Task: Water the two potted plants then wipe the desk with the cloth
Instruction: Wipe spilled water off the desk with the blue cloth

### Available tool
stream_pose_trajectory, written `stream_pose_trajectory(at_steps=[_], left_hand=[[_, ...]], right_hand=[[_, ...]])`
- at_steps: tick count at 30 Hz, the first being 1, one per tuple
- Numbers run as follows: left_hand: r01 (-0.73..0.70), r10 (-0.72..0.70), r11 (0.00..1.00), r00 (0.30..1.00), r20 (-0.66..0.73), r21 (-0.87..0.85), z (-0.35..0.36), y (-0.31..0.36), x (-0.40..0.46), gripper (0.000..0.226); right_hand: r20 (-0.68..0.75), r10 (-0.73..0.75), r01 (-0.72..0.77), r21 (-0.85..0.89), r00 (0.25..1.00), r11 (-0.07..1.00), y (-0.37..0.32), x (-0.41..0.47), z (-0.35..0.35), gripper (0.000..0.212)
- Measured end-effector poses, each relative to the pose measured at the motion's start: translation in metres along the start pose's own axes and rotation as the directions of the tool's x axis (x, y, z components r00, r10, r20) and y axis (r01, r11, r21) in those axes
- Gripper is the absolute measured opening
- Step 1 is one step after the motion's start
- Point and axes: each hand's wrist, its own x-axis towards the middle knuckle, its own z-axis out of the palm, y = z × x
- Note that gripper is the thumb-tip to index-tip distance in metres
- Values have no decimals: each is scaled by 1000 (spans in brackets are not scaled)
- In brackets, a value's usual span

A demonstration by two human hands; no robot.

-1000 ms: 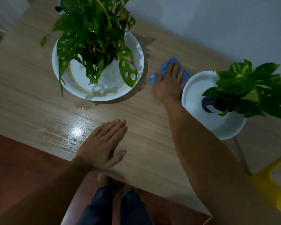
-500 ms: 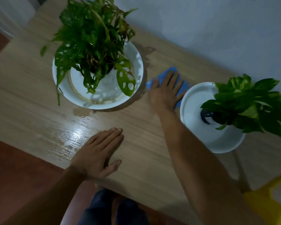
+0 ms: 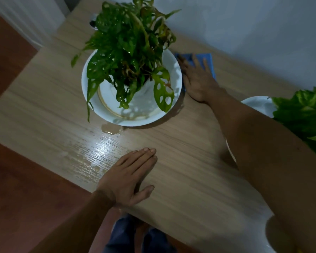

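My right hand (image 3: 197,80) presses flat on a blue cloth (image 3: 209,60) lying on the wooden desk (image 3: 181,143), just right of the left plant's dish. The left plant (image 3: 130,44), with holed green leaves, stands in a white dish (image 3: 135,117). At the right edge sits the second plant (image 3: 303,114) in its own white dish (image 3: 255,105), partly hidden by my right forearm. My left hand (image 3: 130,176) rests flat on the desk near the front edge, fingers together, holding nothing. A small puddle (image 3: 110,129) and wet streaks shine in front of the left dish.
A white wall (image 3: 254,24) runs along the desk's back edge. A small dark object (image 3: 93,23) sits behind the left plant. Red-brown floor (image 3: 26,198) lies left of and below the desk. My legs (image 3: 135,238) show under the front edge.
My right hand has slid the blue cloth leftward and toward the back of the desk, up beside the left dish. The view shifted right and down. My left hand stayed in place.
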Motion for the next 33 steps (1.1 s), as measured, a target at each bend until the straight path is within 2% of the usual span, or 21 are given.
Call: stream_pose_trajectory(at_steps=[4,8,15,18,20,22,27,30,33], left_hand=[[-4,4,1000,1000,-2,12,0,-1,3,83],[-9,9,1000,1000,-12,7,2,-1,2,83],[-2,2,1000,1000,11,-17,-1,2,2,79],[-12,0,988,997,-79,-151,-8,7,0,74],[28,-58,980,987,-149,-197,-17,0,-7,69],[116,-143,978,977,-158,-171,-33,-22,-22,68],[275,-268,961,955,-125,37,-72,-119,-65,76],[397,-394,917,917,-52,41,-90,-167,-77,83],[439,-438,898,899,-27,27,-111,-203,-77,86]], right_hand=[[-15,-21,20,-73,1000,997,-3,-3,3,59],[-4,18,-18,-38,1000,999,-20,-24,8,63],[-22,180,-180,-7,983,984,-72,-94,24,61],[-32,280,-280,14,959,960,-103,-127,36,60],[-32,342,-341,35,939,939,-128,-144,44,60],[-33,408,-408,23,912,913,-160,-157,51,61],[-10,541,-539,78,841,839,-241,-160,62,63],[-19,611,-606,112,791,788,-281,-150,71,66],[-54,651,-642,125,757,757,-317,-142,83,67]])
